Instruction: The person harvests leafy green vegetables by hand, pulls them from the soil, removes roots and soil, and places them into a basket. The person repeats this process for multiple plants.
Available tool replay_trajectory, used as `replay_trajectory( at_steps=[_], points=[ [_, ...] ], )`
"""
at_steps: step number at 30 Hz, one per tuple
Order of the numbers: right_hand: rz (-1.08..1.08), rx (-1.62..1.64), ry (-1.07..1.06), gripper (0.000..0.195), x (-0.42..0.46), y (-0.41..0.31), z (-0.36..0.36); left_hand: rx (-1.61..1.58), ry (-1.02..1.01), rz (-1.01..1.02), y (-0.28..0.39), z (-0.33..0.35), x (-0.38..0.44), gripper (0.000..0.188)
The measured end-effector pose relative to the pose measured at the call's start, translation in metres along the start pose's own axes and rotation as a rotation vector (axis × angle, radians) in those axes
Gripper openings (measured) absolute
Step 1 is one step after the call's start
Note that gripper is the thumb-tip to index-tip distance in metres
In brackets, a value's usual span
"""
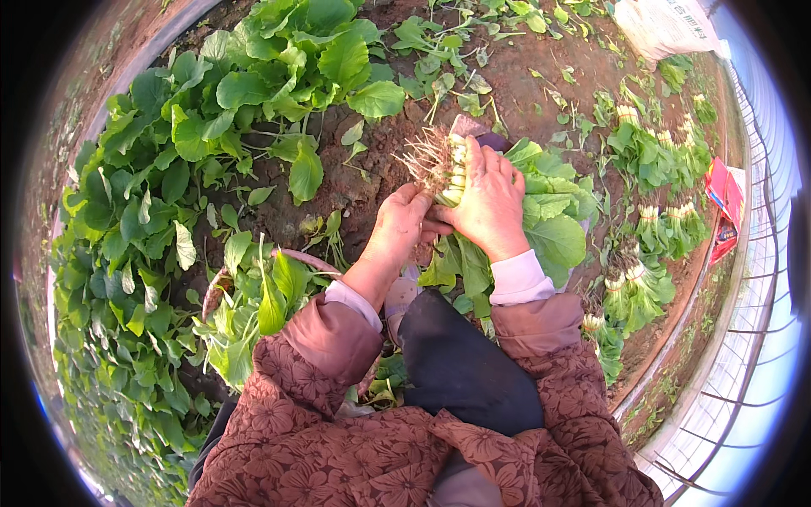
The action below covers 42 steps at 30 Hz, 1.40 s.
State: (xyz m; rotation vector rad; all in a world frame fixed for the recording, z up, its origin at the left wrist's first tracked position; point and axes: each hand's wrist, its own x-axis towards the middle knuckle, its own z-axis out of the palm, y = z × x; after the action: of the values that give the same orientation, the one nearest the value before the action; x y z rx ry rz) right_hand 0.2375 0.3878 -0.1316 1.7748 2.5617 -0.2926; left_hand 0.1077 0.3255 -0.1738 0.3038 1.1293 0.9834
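A bunch of leafy greens (550,212) lies sideways in front of me, with its pale stems side by side, its thin brown roots to the left and its broad leaves to the right. My right hand (488,196) is wrapped over the stems from above. At the root end, my left hand (400,218) has its thumb and fingertips pinched together close to the lower stems; whether something thin is between them cannot be told. The fingertips of both hands nearly meet below the stems.
Growing greens (146,222) fill the left side. A basket (307,258) of loose greens sits by my left forearm. Tied bunches (640,285) lie along the right, near a red packet (727,203). A white printed sack (665,28) lies at the upper right, beside the plastic greenhouse wall (754,304).
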Motion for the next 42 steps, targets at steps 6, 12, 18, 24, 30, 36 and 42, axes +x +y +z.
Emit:
replay_trajectory(
  at_steps=[6, 12, 18, 24, 30, 36, 42],
  points=[
    [-0.028, -0.019, 0.077, 0.107, -0.004, -0.004, 0.002, 0.273, 0.161, 0.174, -0.015, -0.013, 0.011, 0.021],
    [0.019, -0.012, 0.07, 0.11, -0.01, -0.01, 0.008, -0.385, 0.107, 0.256, -0.019, -0.02, 0.041, 0.039],
    [0.0, -0.088, 0.061, 0.119, -0.017, -0.009, 0.015, -0.597, -0.18, 0.325, 0.009, 0.0, 0.067, 0.071],
    [-0.038, -0.073, 0.148, 0.105, -0.015, -0.004, 0.02, -0.574, -0.084, 0.32, 0.003, 0.002, 0.06, 0.066],
    [-0.208, -0.057, 0.14, 0.086, -0.024, -0.018, 0.019, -0.608, -0.066, 0.365, -0.002, -0.018, 0.031, 0.052],
    [-0.295, -0.034, 0.059, 0.082, -0.021, -0.032, 0.015, -0.358, -0.093, 0.381, 0.009, -0.044, 0.029, 0.032],
    [-0.319, -0.029, 0.026, 0.087, -0.015, -0.031, 0.009, -0.17, -0.144, 0.425, 0.009, -0.049, 0.038, 0.029]
  ],
)
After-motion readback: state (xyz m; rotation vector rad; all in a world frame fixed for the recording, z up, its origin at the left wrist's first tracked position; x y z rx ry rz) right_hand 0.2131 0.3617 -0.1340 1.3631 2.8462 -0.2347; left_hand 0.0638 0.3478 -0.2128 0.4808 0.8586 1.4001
